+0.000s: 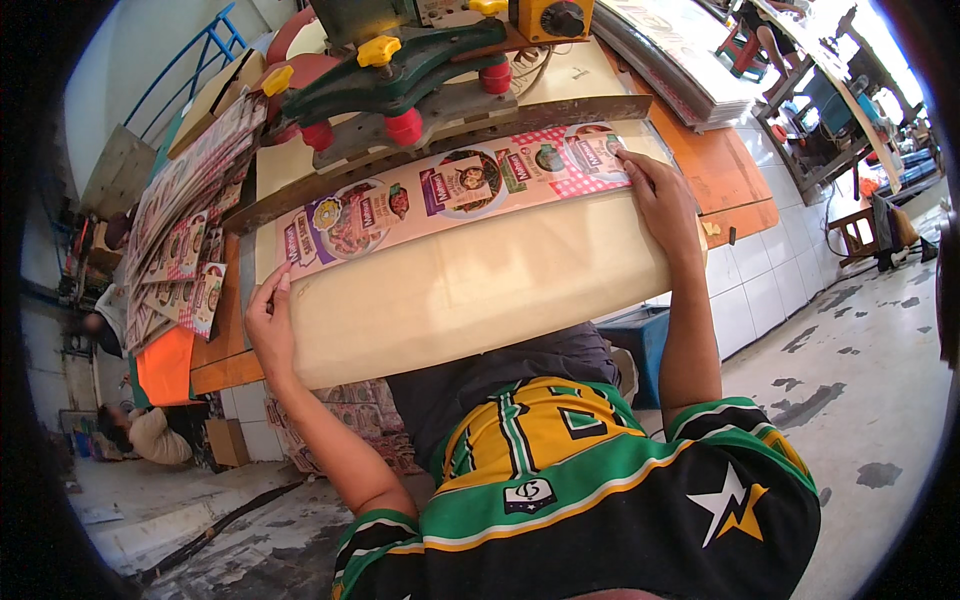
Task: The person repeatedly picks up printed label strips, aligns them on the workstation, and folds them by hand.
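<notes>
The printed sheet (455,192) lies lengthwise on the cream pad (480,285), its far edge near the metal bar (590,112); the green machine (405,68) is behind. L hand (271,325) is at sheet's near L corner, thumb and index fingertip close together. R hand (665,205) touches its R end, thumb on top. Cannot tell if fingers are clamped on it, b/c partly hidden. Pile of similar sheets (185,235) is on L side.

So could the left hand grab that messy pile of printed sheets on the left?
Probably yes: the pile is close by the left hand, and nothing seems in the way. It would just have to leave the printed strip first.
</notes>
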Demonstrator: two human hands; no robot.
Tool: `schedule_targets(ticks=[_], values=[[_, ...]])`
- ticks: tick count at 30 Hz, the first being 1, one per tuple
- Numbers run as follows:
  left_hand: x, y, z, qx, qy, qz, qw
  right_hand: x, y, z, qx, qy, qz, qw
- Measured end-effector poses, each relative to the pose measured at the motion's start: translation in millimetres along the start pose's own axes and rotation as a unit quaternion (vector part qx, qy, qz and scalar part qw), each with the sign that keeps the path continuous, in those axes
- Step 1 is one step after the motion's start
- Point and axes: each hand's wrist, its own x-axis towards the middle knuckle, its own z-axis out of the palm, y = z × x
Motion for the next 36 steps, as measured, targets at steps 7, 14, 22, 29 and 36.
schedule_targets(ticks=[7,14,22,29,36], values=[[0.8,-0.6,-1.3,0.022,-0.005,-0.008,1.000,-0.6,-0.3,-0.5,-0.003,-0.003,0.000,1.000],[1.3,-3.0,0.6,0.009,0.004,-0.010,1.000,-0.6,2.5,0.8,0.008,0.007,0.001,1.000],[1.9,0.1,1.3,0.020,0.001,-0.005,1.000,-1.7,3.0,1.5,0.000,0.017,-0.001,1.000],[1.7,-4.6,-0.3,0.020,0.002,-0.005,1.000,-0.6,4.3,2.8,-0.005,0.012,-0.003,1.000],[0.6,1.6,1.3,0.024,0.011,-0.004,1.000,-1.1,4.1,2.8,0.002,0.016,-0.004,1.000]])
